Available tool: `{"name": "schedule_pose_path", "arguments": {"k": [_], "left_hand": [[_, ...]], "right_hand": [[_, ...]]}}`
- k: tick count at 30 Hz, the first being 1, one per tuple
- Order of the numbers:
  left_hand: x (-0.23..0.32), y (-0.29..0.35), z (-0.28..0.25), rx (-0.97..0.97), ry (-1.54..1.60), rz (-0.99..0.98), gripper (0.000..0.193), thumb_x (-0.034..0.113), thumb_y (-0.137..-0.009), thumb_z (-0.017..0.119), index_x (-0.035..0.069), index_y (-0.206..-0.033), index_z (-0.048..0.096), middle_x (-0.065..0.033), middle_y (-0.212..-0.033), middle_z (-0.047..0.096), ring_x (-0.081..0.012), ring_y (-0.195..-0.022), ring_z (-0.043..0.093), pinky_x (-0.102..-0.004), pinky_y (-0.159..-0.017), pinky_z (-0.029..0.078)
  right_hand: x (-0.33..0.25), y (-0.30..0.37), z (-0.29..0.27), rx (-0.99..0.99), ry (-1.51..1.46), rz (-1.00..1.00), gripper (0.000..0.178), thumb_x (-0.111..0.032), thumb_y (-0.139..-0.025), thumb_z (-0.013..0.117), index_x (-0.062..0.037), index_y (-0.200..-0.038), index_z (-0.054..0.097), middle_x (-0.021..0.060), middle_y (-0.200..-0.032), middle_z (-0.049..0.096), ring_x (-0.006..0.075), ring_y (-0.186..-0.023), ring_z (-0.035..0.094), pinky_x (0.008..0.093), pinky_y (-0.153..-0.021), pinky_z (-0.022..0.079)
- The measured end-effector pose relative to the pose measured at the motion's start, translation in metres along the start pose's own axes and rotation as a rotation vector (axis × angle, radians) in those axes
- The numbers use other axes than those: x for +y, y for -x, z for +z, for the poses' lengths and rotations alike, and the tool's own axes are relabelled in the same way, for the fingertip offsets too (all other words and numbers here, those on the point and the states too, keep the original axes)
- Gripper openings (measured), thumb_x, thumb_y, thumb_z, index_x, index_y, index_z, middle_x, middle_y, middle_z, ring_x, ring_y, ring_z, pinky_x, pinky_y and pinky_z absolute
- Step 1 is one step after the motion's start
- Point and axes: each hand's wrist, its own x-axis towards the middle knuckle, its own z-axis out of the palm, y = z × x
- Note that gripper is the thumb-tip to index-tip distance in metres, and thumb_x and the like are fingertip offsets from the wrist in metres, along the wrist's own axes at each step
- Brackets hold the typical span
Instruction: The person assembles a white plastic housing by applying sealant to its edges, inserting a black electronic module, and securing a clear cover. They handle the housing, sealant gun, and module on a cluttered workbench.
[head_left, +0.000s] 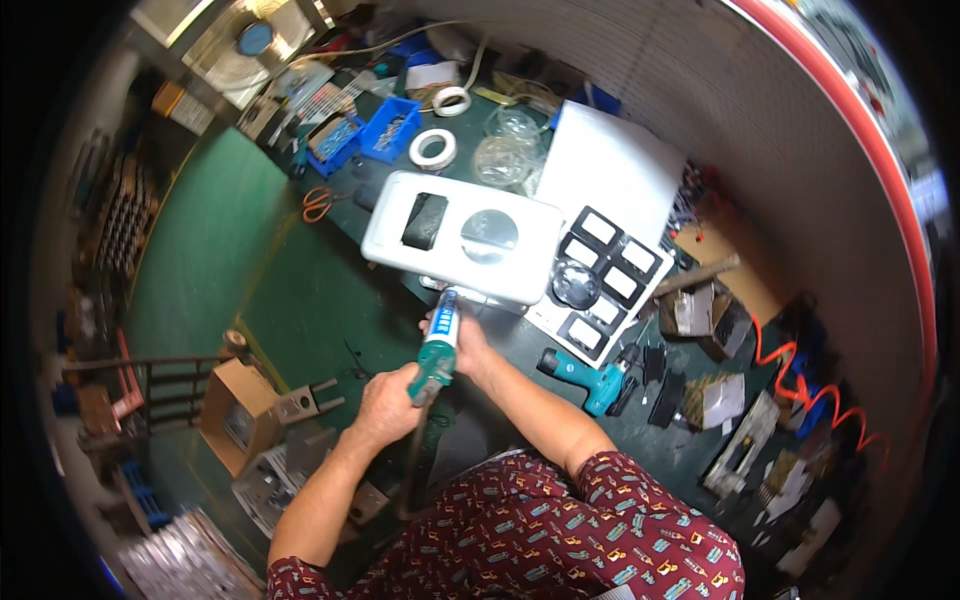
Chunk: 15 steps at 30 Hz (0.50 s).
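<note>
Sealant gun [436, 366], green with a white-and-blue tube [446, 316], held in two hands just below a white casing [456, 226].
Left hand [388, 406]: fingers curled round the green rear end. Right hand [469, 346]: fingers wrapped about the tube, partly hidden behind it. Casing: one rectangular opening, one round. To the right, on the workbench [672, 462]: teal drill [592, 381], lying flat.

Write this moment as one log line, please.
left hand: gripping teal gun; right hand: around its tube; beyond: white housing; bench: teal drill
</note>
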Motion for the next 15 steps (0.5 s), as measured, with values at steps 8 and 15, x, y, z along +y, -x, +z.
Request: {"name": "schedule_pose_path", "arguments": {"k": [8, 15], "left_hand": [[-0.016, -0.045, -0.077, -0.261, -0.171, 0.139, 0.020, 0.013, -0.079, 0.077, 0.004, -0.085, 0.060, -0.0219, -0.073, 0.061, -0.0472, -0.072, 0.058, -0.0462, -0.062, 0.049], [-0.028, -0.086, -0.129, -0.542, -0.307, 0.234, 0.020, 0.017, -0.078, 0.073, 0.002, -0.083, 0.061, -0.0201, -0.080, 0.064, -0.0438, -0.076, 0.061, -0.0438, -0.068, 0.051]], "right_hand": [[0.016, -0.004, 0.035, -0.001, -0.281, -0.088, 0.048, -0.057, -0.101, 0.047, -0.0118, -0.107, 0.062, 0.0059, -0.099, 0.069, 0.0258, -0.095, 0.067, 0.0463, -0.095, 0.053], [0.041, -0.021, 0.048, 0.049, -0.409, -0.211, 0.046, -0.056, -0.098, 0.050, -0.0126, -0.108, 0.060, 0.0050, -0.100, 0.069, 0.0235, -0.098, 0.068, 0.0439, -0.096, 0.053]]}}
